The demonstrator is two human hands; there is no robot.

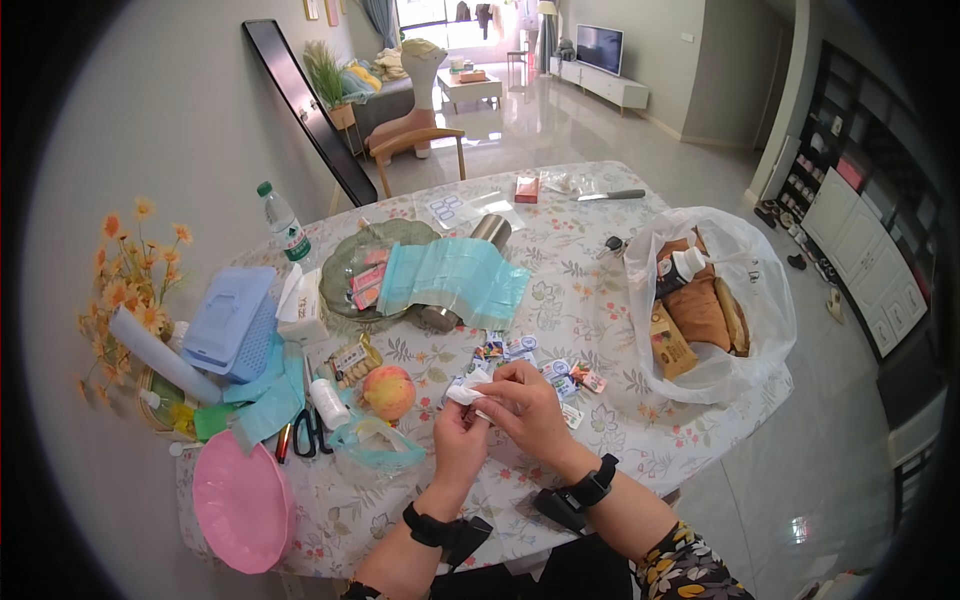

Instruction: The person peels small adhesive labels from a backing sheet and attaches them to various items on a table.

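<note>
A small crumpled white piece of tissue or thin wrapping [466, 390] is held above the table between my two hands. The fingertips of my left hand [459, 439] pinch it from below. My right hand [531, 409] grips it from the right, thumb and forefinger together; what lies inside the fold is hidden. Just beyond and beside my hands, several small printed packets [561, 375] lie loose on the floral tablecloth [600, 315], some partly covered by my fingers. To the left of my left hand are a peach [389, 392] and a small clear bag with a teal rim [379, 442].
At left stand a pink basin [244, 502], black-handled scissors [304, 433], a white bottle [329, 403], a blue basket [231, 322] and a tissue pack [301, 311]. A green plate [337, 274] and turquoise plastic [457, 277] lie ahead. A knife [615, 195] is farther back; a filled plastic bag [765, 315] stands right.
</note>
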